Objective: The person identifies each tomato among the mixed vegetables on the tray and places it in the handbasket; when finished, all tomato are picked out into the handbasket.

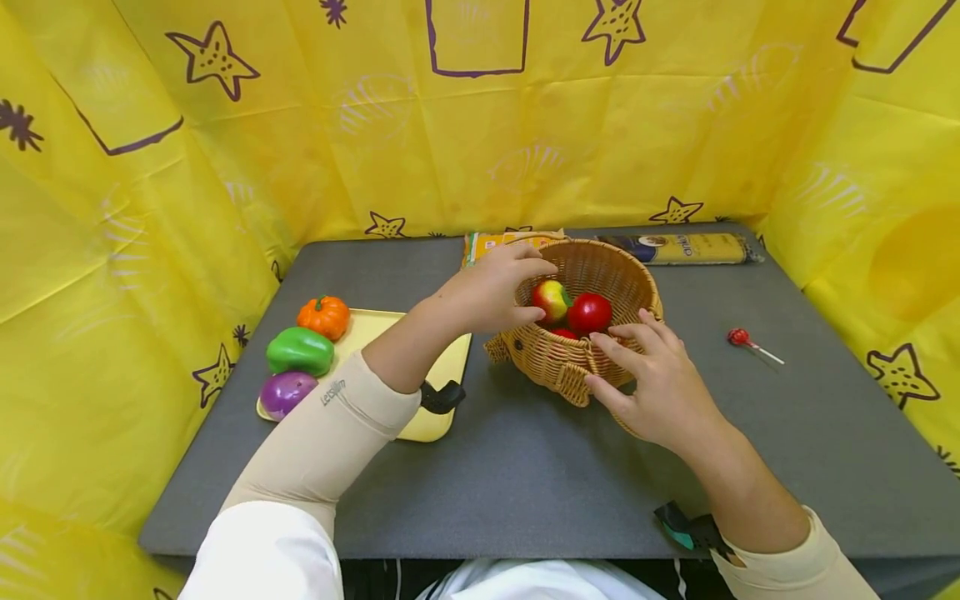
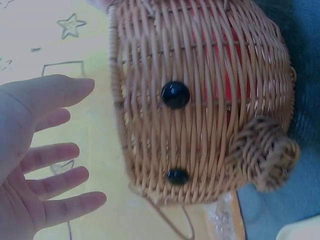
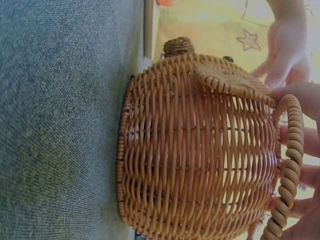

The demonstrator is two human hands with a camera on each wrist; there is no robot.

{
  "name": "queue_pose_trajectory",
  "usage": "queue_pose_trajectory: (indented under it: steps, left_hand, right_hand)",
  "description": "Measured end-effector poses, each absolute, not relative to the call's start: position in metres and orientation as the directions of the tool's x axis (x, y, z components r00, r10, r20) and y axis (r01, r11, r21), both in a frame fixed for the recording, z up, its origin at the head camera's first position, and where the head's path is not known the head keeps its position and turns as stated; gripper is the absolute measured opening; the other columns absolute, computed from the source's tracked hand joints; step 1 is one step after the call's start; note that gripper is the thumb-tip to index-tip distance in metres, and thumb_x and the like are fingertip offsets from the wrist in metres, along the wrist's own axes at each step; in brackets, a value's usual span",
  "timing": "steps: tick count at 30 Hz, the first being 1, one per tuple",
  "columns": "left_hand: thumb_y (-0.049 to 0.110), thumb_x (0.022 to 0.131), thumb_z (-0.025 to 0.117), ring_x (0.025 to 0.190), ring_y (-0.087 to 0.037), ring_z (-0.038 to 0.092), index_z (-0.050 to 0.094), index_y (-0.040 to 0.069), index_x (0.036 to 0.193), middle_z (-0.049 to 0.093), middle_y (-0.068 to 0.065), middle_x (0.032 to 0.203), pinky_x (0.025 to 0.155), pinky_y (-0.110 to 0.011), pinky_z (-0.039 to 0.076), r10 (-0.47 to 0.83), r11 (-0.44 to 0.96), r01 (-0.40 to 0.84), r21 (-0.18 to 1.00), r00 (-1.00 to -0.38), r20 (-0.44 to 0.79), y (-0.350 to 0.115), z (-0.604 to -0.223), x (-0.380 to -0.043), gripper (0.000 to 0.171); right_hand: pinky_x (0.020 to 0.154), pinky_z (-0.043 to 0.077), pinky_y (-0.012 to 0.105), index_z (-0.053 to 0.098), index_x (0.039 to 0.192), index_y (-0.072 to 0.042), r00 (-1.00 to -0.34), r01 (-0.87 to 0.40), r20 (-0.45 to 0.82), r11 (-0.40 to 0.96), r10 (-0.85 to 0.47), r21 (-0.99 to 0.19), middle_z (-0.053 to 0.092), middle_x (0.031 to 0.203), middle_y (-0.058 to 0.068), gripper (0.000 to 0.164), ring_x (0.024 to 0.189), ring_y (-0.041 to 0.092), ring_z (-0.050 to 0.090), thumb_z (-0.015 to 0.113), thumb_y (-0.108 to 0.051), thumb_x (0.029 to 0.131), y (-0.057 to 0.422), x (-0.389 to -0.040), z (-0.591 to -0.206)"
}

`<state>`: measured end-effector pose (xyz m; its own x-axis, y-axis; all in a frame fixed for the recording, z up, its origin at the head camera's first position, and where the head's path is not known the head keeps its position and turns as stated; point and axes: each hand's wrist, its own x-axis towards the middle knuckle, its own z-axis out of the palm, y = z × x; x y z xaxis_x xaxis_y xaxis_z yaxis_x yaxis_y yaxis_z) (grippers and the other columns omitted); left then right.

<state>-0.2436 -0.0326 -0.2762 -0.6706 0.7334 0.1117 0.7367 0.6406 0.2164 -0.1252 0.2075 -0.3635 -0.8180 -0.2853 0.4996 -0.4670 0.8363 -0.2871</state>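
A wicker basket [image 1: 542, 360] with dark button eyes [image 2: 175, 94] and a woven snout [image 2: 267, 155] stands mid-table. Inside lie a red-and-yellow fruit with a green leaf [image 1: 550, 302], a round red fruit [image 1: 589, 314] and another red piece, mostly hidden. My left hand [image 1: 491, 290] hovers at the left rim, fingers spread, holding nothing; the left wrist view shows it apart from the wicker. On the right side, my right hand [image 1: 670, 390] has its fingers extended over the rim, close to the woven handle [image 3: 290, 182], which hangs down outside; whether they touch is unclear.
At left, a yellow tray [image 1: 431, 425] bears an orange pumpkin [image 1: 324, 317], a green pepper [image 1: 300, 351] and a purple vegetable [image 1: 287, 393]. Behind the basket lie a long yellow packet [image 1: 697, 248] and an orange packet [image 1: 487, 242]. A red lollipop [image 1: 739, 337] lies right.
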Motion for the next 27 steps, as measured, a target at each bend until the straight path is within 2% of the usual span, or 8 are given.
queue_pose_trajectory:
  steps: [6, 14, 22, 27]
  left_hand:
    - [0.035, 0.091, 0.076, 0.138, -0.031, 0.048, 0.057, 0.018, 0.146, 0.052, -0.007, 0.148, 0.112, -0.047, 0.043, 0.672, 0.702, 0.672, 0.236, -0.735, 0.093, -0.072, -0.279, -0.238, 0.061]
    - [0.033, 0.089, 0.078, 0.133, -0.037, 0.051, 0.057, 0.017, 0.147, 0.052, -0.012, 0.145, 0.11, -0.053, 0.044, 0.549, 0.816, 0.526, 0.241, -0.835, -0.038, -0.13, -0.287, -0.227, 0.063]
    - [0.026, 0.083, 0.083, 0.119, -0.036, 0.06, 0.062, 0.013, 0.141, 0.058, -0.016, 0.137, 0.103, -0.052, 0.049, 0.5, 0.86, 0.455, 0.229, -0.842, -0.203, -0.171, -0.313, -0.208, 0.063]
    - [0.022, 0.081, 0.082, 0.106, -0.032, 0.061, 0.064, 0.009, 0.137, 0.062, -0.017, 0.126, 0.097, -0.048, 0.05, 0.51, 0.855, 0.462, 0.236, -0.833, -0.216, -0.186, -0.334, -0.194, 0.061]
  right_hand:
    - [0.107, 0.032, 0.076, 0.073, 0.127, -0.011, -0.817, -0.47, 0.503, 0.831, -0.281, -0.299, 0.065, 0.122, 0.02, 0.048, 0.137, 0.057, 0.042, 0.082, -0.029, 0.083, 0.208, -0.125, -0.365]
    - [0.107, 0.031, 0.076, 0.073, 0.126, -0.01, -0.814, -0.475, 0.509, 0.826, -0.28, -0.304, 0.065, 0.122, 0.02, 0.047, 0.137, 0.056, 0.041, 0.082, -0.028, 0.083, 0.208, -0.125, -0.363]
    - [0.108, 0.031, 0.076, 0.073, 0.127, -0.01, -0.826, -0.464, 0.489, 0.831, -0.28, -0.308, 0.065, 0.123, 0.02, 0.048, 0.138, 0.056, 0.041, 0.081, -0.028, 0.084, 0.206, -0.124, -0.361]
    - [0.108, 0.03, 0.076, 0.073, 0.127, -0.01, -0.828, -0.463, 0.484, 0.831, -0.282, -0.308, 0.065, 0.123, 0.02, 0.047, 0.137, 0.056, 0.041, 0.08, -0.028, 0.084, 0.206, -0.124, -0.361]
